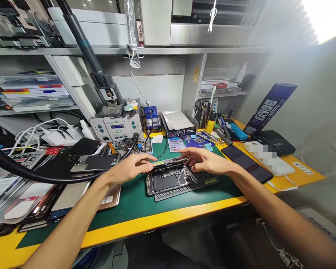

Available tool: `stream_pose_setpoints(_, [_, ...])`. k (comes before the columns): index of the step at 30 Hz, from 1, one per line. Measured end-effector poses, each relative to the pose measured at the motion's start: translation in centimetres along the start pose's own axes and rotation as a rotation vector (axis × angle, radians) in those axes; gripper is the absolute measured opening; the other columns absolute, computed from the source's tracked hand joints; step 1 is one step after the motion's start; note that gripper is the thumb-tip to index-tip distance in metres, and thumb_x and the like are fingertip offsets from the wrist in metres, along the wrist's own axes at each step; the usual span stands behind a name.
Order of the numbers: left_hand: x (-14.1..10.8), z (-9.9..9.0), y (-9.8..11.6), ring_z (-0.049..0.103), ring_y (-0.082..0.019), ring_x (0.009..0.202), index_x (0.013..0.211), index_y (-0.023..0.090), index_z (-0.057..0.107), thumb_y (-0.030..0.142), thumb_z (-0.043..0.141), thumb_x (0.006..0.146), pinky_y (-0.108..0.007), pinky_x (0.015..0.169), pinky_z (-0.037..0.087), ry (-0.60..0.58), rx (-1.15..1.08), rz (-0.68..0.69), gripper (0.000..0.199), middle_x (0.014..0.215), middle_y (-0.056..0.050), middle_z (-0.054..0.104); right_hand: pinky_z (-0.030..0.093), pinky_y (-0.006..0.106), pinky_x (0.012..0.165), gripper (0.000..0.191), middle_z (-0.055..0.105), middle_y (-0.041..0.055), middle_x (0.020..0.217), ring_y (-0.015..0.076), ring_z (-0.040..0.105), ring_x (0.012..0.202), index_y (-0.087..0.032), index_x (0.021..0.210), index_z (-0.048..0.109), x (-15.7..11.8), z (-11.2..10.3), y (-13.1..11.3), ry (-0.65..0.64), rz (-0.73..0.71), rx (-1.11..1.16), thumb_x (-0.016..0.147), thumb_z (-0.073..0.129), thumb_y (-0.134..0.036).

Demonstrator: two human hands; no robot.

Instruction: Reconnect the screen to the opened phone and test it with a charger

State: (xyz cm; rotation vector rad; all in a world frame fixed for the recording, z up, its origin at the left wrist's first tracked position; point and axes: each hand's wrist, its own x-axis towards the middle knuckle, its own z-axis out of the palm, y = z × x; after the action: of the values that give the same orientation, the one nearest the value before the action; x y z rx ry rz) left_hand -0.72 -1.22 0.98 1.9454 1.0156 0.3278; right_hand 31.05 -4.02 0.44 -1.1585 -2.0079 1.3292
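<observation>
The step in hand looks like handling the raised panel of an opened smartphone. The smartphone body (168,183) lies near the middle of the desk (123,232), partly over a perforated pad (203,180) on a green mat (134,203), its inner parts facing up. Along its far side the thin panel (170,163) is tilted up. The left hand (130,168) has its fingers at the panel's left end, and the right hand (210,161) has bent fingers at its right end. Both seem to grasp it lightly, though how firmly I cannot tell; neither is clenched.

Any move from this pose would call for even support at both ends and a steady angle, since a thin ribbon could link the panel to the body; whether one does is too small to tell. Slim hand tools (210,137) lie beyond the right hand, and a dark-screened phone (248,163) rests to its right.
</observation>
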Motion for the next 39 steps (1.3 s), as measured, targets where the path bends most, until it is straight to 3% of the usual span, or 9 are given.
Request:
stream_pose_setpoints(5, [0.2,0.0,0.1,0.065,-0.024,0.104,0.121,0.025,0.071,0.054,0.052,0.094,-0.039,0.093,0.054,0.012,0.003,0.014,0.043,0.123,-0.006,0.070,0.054,0.043,0.100,0.065,0.069,0.0112,0.124,0.0238,0.066,0.116,-0.019,0.142,0.049,-1.3,0.9,0.6,0.093,0.047,0.050,0.080,0.066,-0.026])
stream_pose_setpoints(9, [0.4,0.2,-0.1,0.063,-0.021,0.093,0.105,0.022,0.074,0.056,0.047,0.095,-0.038,0.088,0.054,0.023,-0.017,0.015,0.044,0.119,-0.006,0.070,0.049,0.045,0.109,0.055,0.065,0.0111,0.133,0.0240,0.063,0.124,-0.022,0.139,0.051,-2.7,1.4,0.8,0.219,0.071,0.022,0.089,0.066,-0.038])
stream_pose_setpoints(13, [0.6,0.3,-0.5,0.059,-0.022,0.095,0.090,0.020,0.070,0.056,0.043,0.098,-0.036,0.086,0.053,0.008,-0.048,0.029,0.046,0.108,-0.004,0.068,0.053,0.045,0.098,0.037,0.071,0.0078,0.124,0.0274,0.067,0.112,-0.024,0.121,0.068,-3.9,1.4,0.1,0.473,0.129,-0.242,0.093,0.064,-0.047])
stream_pose_setpoints(16, [0.7,0.3,-0.7,0.056,-0.020,0.090,0.084,0.020,0.064,0.057,0.042,0.098,-0.035,0.084,0.052,0.008,-0.063,0.026,0.045,0.095,-0.003,0.064,0.056,0.039,0.080,0.033,0.076,0.0061,0.109,0.0265,0.069,0.098,-0.024,0.108,0.075,-4.4,1.5,-0.8,0.544,0.130,-0.366,0.093,0.062,-0.050])
stream_pose_setpoints(21, [0.6,0.2,-0.6,0.053,-0.019,0.083,0.078,0.021,0.055,0.056,0.043,0.097,-0.032,0.081,0.051,0.008,-0.065,0.023,0.042,0.086,-0.001,0.056,0.047,0.029,0.053,0.029,0.075,0.0038,0.091,0.0192,0.066,0.073,-0.024,0.105,0.075,-4.3,3.0,-2.2,0.440,0.078,-0.518,0.096,0.058,-0.046])
stream_pose_setpoints(24, [0.5,0.1,-0.6,0.051,-0.019,0.081,0.074,0.022,0.050,0.056,0.041,0.098,-0.032,0.079,0.050,0.016,-0.058,0.031,0.042,0.081,-0.001,0.052,0.046,0.027,0.056,0.023,0.072,0.0030,0.081,0.0156,0.062,0.065,-0.023,0.104,0.072,-3.2,4.2,-2.5,0.314,-0.081,-0.674,0.099,0.055,-0.038])
stream_pose_setpoints(27, [0.6,0.1,-0.6,0.052,-0.019,0.083,0.076,0.022,0.053,0.055,0.040,0.098,-0.032,0.080,0.050,0.014,-0.062,0.035,0.042,0.084,-0.001,0.054,0.042,0.030,0.058,0.028,0.069,0.0043,0.075,0.0163,0.062,0.064,-0.019,0.097,0.071,-1.5,5.3,-2.4,0.234,-0.239,-0.972,0.103,0.048,-0.032])
stream_pose_setpoints(32, [0.7,0.2,-1.0,0.054,-0.019,0.085,0.079,0.022,0.057,0.054,0.040,0.099,-0.032,0.082,0.048,0.007,-0.073,0.043,0.042,0.086,0.000,0.059,0.032,0.032,0.055,0.033,0.064,0.0034,0.069,0.0153,0.058,0.057,-0.017,0.085,0.067,0.9,6.2,-2.4,0.138,-0.318,-1.290,0.105,0.043,-0.027])
stream_pose_setpoints(39, [0.8,0.2,-1.3,0.058,-0.022,0.088,0.081,0.021,0.061,0.052,0.040,0.098,-0.034,0.079,0.047,0.022,-0.063,0.076,0.041,0.088,-0.001,0.063,0.018,0.035,0.052,0.026,0.062,0.0019,0.069,0.0140,0.050,0.052,-0.018,0.084,0.061,2.2,5.9,-1.9,0.046,-0.472,-1.475,0.104,0.045,-0.021])
